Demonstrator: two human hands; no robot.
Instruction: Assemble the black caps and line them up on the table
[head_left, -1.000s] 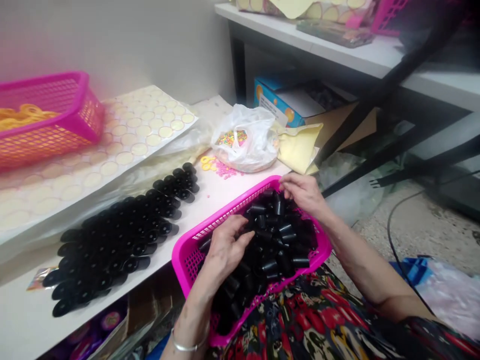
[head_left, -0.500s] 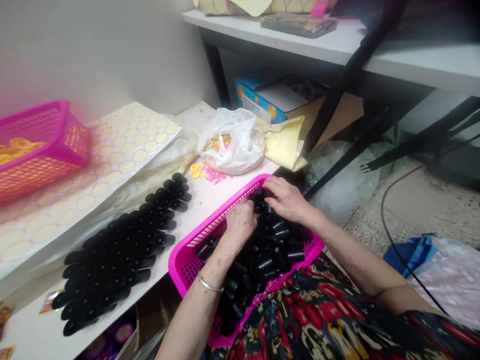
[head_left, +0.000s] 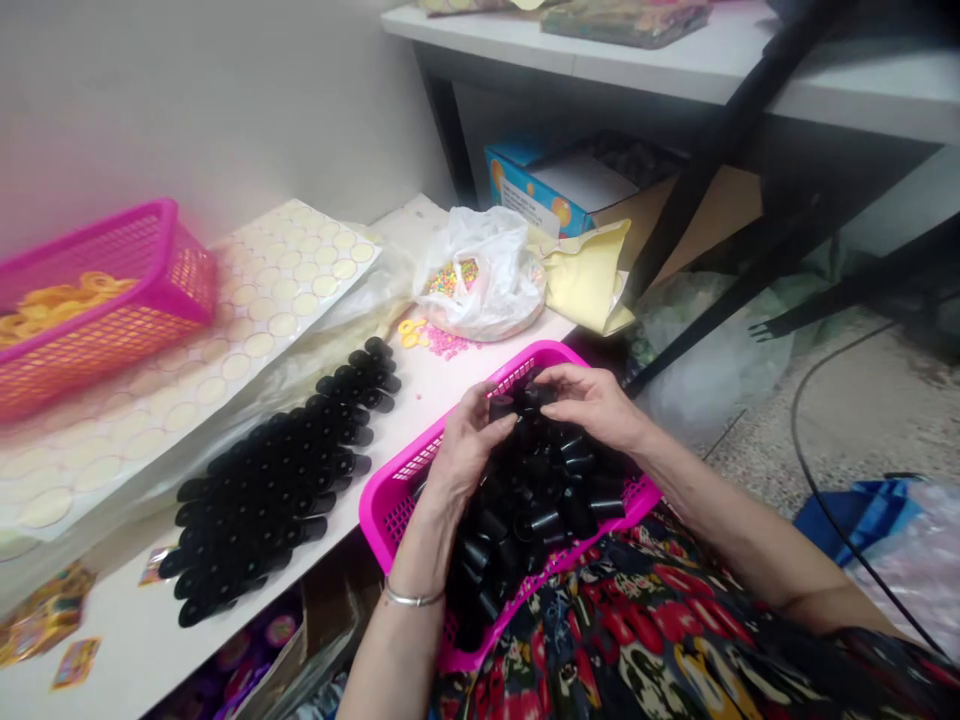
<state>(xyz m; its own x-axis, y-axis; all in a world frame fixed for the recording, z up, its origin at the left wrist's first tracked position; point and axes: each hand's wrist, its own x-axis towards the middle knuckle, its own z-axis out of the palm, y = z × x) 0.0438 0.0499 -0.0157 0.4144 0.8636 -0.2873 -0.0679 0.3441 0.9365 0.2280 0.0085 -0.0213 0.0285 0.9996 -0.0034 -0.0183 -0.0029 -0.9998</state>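
Up come both of your hands since half a second ago: they were pressed down into the pile, and now they meet just above it at the far end of the basket [head_left: 390, 505]. Your left hand [head_left: 466, 447] has its fingers curled round a black tube [head_left: 500, 408], thumb on the near side. Your right hand [head_left: 594, 402] is closed on a second tube [head_left: 541, 393], fingers hooked over the top. The two tubes sit end to end, almost touching, between your fingertips.

Below them, the pink basket rests partly on your lap and partly against the table [head_left: 112, 650] edge, heaped with loose black tubes [head_left: 544, 510] lying every which way. A silver bangle [head_left: 411, 598] rides your left wrist, and your flowered dress [head_left: 637, 625] fills the near corner.

On the table to your left, a long bank of tubes lies packed in rows [head_left: 289, 470], all on their sides. Beyond that is a sheet of round stickers [head_left: 255, 315], and on it a second pink basket [head_left: 161, 275] holding yellow rings [head_left: 56, 300]. Further along sits a white bag [head_left: 487, 290] with coloured bits inside, a few yellow rings and pink bits spilled just beside it. A yellow sheet [head_left: 589, 280] lies next to the bag, with a blue box [head_left: 517, 180] behind.
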